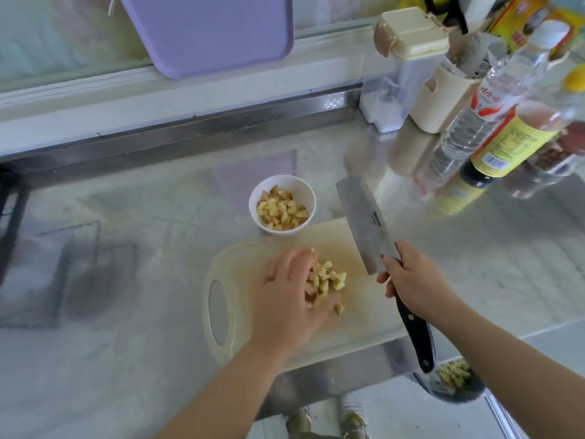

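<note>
A pale cutting board (354, 324) lies on the counter near its front edge. On it is a pile of chopped yellowish pieces (329, 280). My left hand (291, 296) cups over the left side of that pile, fingers curved around the pieces. My right hand (414, 280) grips a cleaver (364, 223) where the blade meets its black handle; the blade is lifted above the board's right part and points away from me. Just beyond the board, a white bowl (304, 188) holds more chopped pieces.
Bottles (493, 122), a cream container (443, 99) and a clear dispenser (389, 90) crowd the back right. A purple board (209, 30) leans against the wall behind. A dark bin (452, 384) with scraps stands below the counter edge at lower right.
</note>
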Available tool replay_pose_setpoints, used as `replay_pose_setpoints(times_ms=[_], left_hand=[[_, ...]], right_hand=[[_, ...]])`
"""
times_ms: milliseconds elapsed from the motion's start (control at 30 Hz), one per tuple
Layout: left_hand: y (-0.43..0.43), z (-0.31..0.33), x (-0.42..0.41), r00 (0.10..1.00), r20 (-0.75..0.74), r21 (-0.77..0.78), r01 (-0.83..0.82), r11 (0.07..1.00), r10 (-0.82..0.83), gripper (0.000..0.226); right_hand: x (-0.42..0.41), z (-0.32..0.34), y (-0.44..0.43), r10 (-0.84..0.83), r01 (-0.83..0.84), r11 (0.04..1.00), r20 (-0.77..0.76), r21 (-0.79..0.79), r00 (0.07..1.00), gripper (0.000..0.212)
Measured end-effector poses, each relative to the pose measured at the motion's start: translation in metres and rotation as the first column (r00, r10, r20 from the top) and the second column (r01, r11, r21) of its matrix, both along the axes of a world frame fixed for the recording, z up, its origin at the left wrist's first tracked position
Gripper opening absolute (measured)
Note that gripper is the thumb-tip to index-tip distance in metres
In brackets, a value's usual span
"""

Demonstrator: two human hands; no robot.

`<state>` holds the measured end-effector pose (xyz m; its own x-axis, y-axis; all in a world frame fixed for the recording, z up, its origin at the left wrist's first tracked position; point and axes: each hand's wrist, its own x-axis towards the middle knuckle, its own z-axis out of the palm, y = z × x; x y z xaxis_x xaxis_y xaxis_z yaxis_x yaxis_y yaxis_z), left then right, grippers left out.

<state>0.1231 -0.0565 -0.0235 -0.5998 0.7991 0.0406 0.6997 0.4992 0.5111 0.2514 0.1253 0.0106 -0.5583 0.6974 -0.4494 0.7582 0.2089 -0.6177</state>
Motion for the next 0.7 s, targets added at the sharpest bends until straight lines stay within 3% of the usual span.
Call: replay_pose_setpoints(times_ms=[67, 133, 233, 467, 700], left_hand=[[-0.001, -0.023, 0.024, 0.994, -0.105, -0.229, 0.003, 0.973, -0.028, 0.102], [0.008, -0.033, 0.03, 0.987, -0.158, -0.285, -0.047, 0.957, 0.002, 0.107], [0.025, -0.037, 0.023, 0.982, -0.178, -0.181, -0.094, 0.979, 0.062, 0.089], [0.042, -0.036, 0.029, 0.978, -0.06, -0.033, -0.204, 0.978, 0.202, 0.054], [0.046, -0.021, 0.046, 0.936, 0.204, 0.25, -0.334, 0.909, 0.288, 0.042]], right_hand=[[0.024, -0.011, -0.01, 0.012, -0.009, 0.998, 0.053, -0.057, 0.998, 0.013], [0.041, -0.019, -0.021, 0.018, -0.01, 0.993, 0.062, -0.117, 0.998, 0.012], [0.047, -0.023, -0.037, 0.019, -0.016, 0.985, 0.018, -0.17, 1.0, 0.014], [0.022, -0.02, -0.07, 0.181, -0.182, 0.965, -0.02, -0.187, 0.983, 0.014], [0.03, 0.001, -0.082, 0.213, -0.227, 0.963, -0.107, -0.148, 0.971, 0.013]])
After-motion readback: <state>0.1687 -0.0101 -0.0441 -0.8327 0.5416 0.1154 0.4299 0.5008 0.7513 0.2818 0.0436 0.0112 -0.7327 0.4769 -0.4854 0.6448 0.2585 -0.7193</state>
